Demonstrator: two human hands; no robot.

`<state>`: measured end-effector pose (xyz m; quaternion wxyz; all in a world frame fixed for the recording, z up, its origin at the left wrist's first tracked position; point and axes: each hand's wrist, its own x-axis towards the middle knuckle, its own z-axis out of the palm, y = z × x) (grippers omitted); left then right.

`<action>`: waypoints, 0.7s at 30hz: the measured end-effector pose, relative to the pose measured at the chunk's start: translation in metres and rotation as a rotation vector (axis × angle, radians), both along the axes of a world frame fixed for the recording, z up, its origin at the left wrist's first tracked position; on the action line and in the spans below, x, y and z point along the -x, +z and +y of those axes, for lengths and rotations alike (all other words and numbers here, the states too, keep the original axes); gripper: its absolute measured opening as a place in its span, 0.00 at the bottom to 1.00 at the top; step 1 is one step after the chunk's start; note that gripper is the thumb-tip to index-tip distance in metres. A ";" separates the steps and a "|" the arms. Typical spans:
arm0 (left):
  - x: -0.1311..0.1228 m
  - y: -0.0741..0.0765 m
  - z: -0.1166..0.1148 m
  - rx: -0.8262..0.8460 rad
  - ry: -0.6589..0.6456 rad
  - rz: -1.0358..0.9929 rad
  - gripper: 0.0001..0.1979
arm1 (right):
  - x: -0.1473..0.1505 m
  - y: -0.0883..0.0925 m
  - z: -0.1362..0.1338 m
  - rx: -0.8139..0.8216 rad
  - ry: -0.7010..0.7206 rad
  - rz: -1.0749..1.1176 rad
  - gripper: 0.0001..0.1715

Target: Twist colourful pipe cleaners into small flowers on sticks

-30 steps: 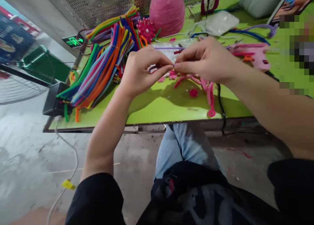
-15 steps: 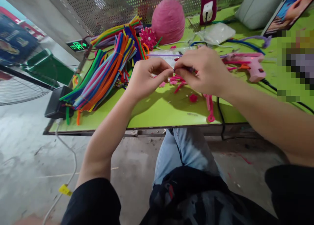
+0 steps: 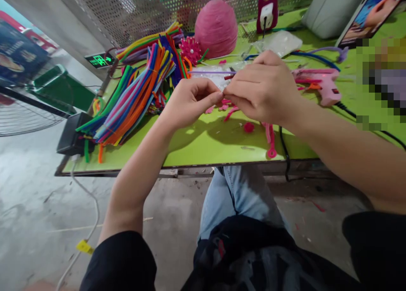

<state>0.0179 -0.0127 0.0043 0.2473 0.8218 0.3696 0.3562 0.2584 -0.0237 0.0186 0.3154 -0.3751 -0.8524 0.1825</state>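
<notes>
— What's going on at the green tabletop (image 3: 203, 149)?

— A seated person, hands raised just above it: the left hand (image 3: 190, 102) and right hand (image 3: 263, 90) meet fingertip to fingertip, both closed in a pinch on a small pink craft piece (image 3: 223, 97). It is mostly hidden between the fingers, so I can't say exactly what it is, probably a bit of pipe cleaner.

— Why hold it up like that?

— Likely to keep fine work near the eyes and clear of the clutter below.

— And around them?

— A sheaf of coloured pipe cleaners (image 3: 136, 92) fans out to the left, within reach. Pink scraps (image 3: 269, 134) lie under the hands. A pink glue gun (image 3: 320, 83) rests to the right, its cord trailing off the edge. Behind, a pink ball (image 3: 216, 26) and a spiky pink flower (image 3: 190, 50) stand near the mesh wall.
</notes>
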 end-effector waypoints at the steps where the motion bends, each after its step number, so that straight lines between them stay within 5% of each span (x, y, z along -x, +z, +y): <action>1: 0.001 0.002 -0.002 -0.049 0.009 0.014 0.20 | 0.002 0.000 0.001 0.027 -0.002 0.048 0.10; 7: 0.000 0.005 -0.007 -0.365 0.014 0.121 0.14 | 0.006 -0.004 0.011 0.806 0.153 0.464 0.13; 14: -0.001 -0.003 -0.003 -0.088 0.085 0.008 0.20 | -0.001 -0.001 -0.002 0.103 -0.036 0.187 0.09; 16: 0.002 0.000 -0.003 -0.159 0.072 0.024 0.20 | 0.004 0.001 -0.006 0.163 -0.047 0.222 0.10; 21: 0.010 0.002 0.007 -0.450 -0.051 0.083 0.19 | 0.021 -0.006 0.002 0.766 0.066 0.661 0.17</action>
